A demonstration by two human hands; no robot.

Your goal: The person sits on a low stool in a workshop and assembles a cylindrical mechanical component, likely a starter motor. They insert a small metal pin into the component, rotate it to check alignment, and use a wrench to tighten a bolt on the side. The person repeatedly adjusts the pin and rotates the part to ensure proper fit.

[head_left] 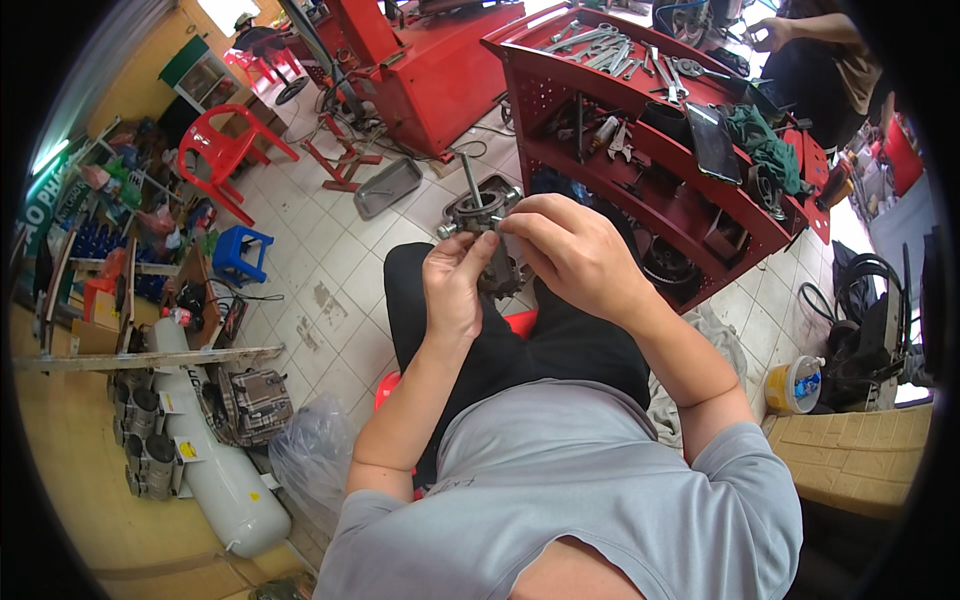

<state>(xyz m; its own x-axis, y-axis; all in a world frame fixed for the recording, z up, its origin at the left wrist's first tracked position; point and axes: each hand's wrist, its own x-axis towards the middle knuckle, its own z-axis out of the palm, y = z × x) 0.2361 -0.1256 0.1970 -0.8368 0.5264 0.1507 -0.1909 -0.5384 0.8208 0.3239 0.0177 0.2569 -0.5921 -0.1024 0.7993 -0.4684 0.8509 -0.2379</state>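
Note:
Between my knees is a grey cylindrical metal part with a ring-shaped top, side studs and a thin rod standing up out of it. My left hand grips its near left side, thumb laid along the body. At its right side my right hand is closed in a pinch, fingertips by a small shiny pin or bolt. The fingers hide most of what they hold there. Behind the part, a dark metal tray shows partly on the floor.
Ahead to the right stands a red tool cart with wrenches on top. A grey tray, a red chair and a blue stool are to the left. A white gas cylinder lies lower left. Another person's hand shows far right.

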